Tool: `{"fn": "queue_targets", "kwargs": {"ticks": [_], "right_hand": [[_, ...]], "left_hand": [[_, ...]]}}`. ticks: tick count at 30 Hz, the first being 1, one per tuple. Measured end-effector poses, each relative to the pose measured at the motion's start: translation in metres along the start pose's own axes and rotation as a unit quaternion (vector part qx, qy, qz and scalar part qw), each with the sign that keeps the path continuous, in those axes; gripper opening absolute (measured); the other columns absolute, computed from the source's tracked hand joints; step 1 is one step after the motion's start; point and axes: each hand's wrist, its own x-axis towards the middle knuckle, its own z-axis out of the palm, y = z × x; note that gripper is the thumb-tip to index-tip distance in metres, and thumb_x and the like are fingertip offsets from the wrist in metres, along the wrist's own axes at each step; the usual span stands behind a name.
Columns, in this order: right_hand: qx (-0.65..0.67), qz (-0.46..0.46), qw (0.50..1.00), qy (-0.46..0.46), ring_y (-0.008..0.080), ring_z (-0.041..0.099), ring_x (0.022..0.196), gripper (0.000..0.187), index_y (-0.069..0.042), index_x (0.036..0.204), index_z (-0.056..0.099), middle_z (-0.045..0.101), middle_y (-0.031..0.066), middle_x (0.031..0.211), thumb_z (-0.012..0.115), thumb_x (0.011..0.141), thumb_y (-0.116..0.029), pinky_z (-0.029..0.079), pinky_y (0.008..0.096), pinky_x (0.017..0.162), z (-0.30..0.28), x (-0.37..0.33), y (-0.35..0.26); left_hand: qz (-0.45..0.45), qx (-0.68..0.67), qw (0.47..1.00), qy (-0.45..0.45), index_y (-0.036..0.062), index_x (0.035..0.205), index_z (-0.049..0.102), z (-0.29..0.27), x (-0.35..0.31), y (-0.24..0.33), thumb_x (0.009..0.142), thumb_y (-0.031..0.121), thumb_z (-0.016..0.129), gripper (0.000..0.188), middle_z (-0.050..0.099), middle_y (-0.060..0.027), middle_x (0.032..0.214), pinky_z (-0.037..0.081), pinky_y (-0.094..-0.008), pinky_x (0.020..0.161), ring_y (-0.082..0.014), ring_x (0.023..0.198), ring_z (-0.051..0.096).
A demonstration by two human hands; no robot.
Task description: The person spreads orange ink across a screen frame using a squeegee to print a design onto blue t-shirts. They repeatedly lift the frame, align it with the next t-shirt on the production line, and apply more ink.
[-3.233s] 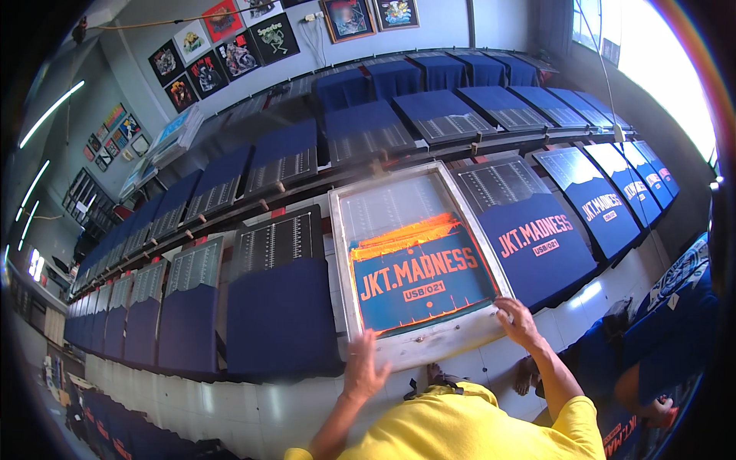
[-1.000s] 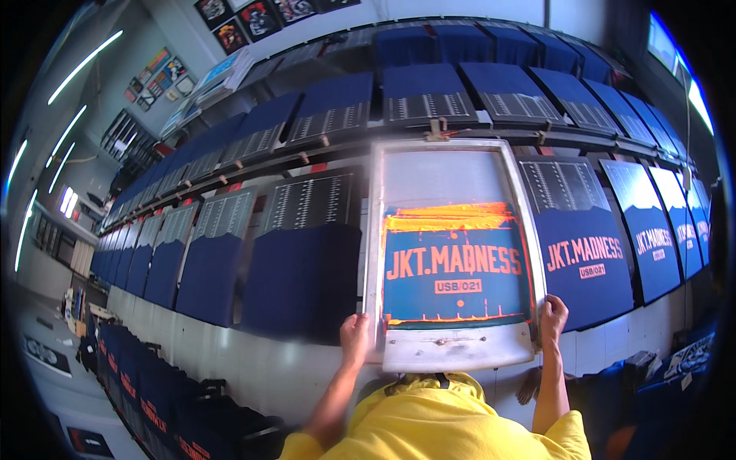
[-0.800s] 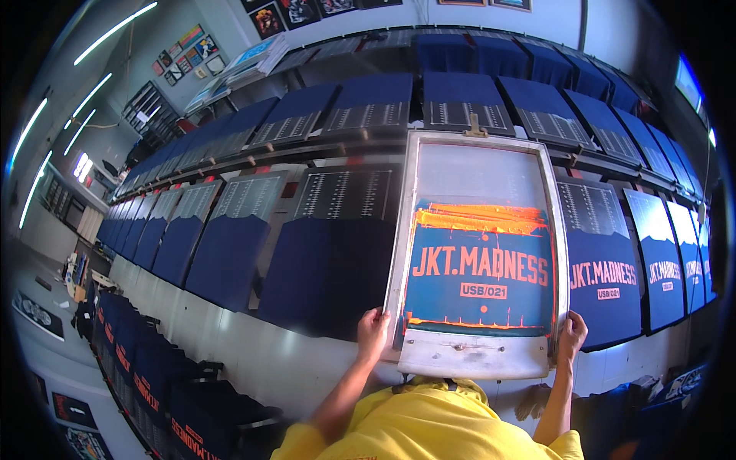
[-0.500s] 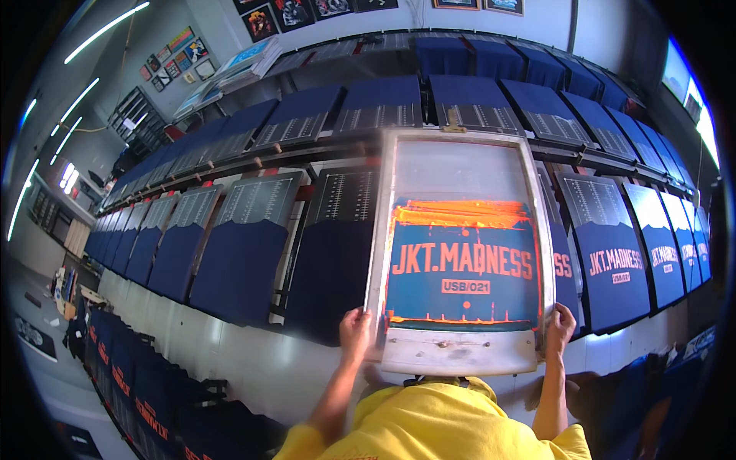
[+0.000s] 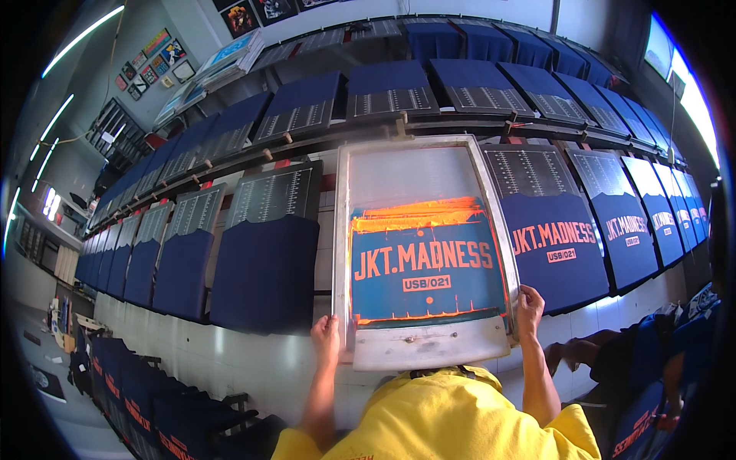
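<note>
While both hands, left hand (image 5: 325,335) and right hand (image 5: 529,305), clench screen frame (image 5: 420,253), frame hides shirt beneath; fingers partly hidden.

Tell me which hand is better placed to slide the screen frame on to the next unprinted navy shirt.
Probably the left hand. It grips the screen frame at the corner beside the plain navy shirt; the right hand holds the side by the printed shirt.

Screen frame (image 5: 420,253) betw. shirt boards (image 5: 267,268)
</note>
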Motion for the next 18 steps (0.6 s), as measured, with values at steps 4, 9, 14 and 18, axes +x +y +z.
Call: {"fn": "queue_targets", "kwargs": {"ticks": [4,9,14,18], "right_hand": [[-0.038,-0.017,0.999,0.009,0.0106,0.063,0.077,0.021,0.005,0.107,0.072,0.072,0.0068,0.09,0.061,0.09,-0.001,0.049,0.0251,0.07,0.02,0.003,0.008],[-0.063,-0.01,0.998,0.01,0.012,0.064,0.076,0.021,0.004,0.106,0.072,0.073,0.0074,0.089,0.062,0.089,-0.002,0.05,0.0264,0.07,0.038,0.005,-0.001],[-0.07,-0.006,0.997,0.029,0.0135,0.067,0.078,0.022,0.004,0.106,0.073,0.074,0.0087,0.089,0.061,0.088,-0.001,0.052,0.0273,0.072,0.048,0.004,-0.008],[-0.079,-0.004,0.997,0.024,0.0134,0.067,0.078,0.022,0.004,0.106,0.073,0.074,0.0094,0.089,0.06,0.088,-0.001,0.052,0.0277,0.072,0.05,0.007,-0.01]], "left_hand": [[0.005,-0.008,1.0,0.022,-0.0008,0.076,0.056,-0.006,0.02,-0.018,0.095,0.022,0.065,0.031,0.042,0.0023,0.064,0.033,-0.0312,0.057,-0.0093,0.062,0.038],[0.016,0.022,1.0,-0.012,-0.0017,0.077,0.057,-0.017,0.045,-0.029,0.095,0.022,0.064,0.03,0.044,0.0032,0.065,0.033,-0.0311,0.057,-0.0093,0.062,0.04],[-0.001,-0.005,1.0,-0.016,-0.0023,0.079,0.06,-0.013,0.052,-0.013,0.095,0.023,0.064,0.03,0.048,0.0025,0.065,0.035,-0.0308,0.058,-0.0086,0.063,0.042],[-0.024,0.02,0.999,-0.031,-0.0019,0.081,0.062,-0.016,0.058,-0.006,0.095,0.023,0.064,0.029,0.052,0.0023,0.068,0.036,-0.0301,0.059,-0.0078,0.065,0.044]]}}
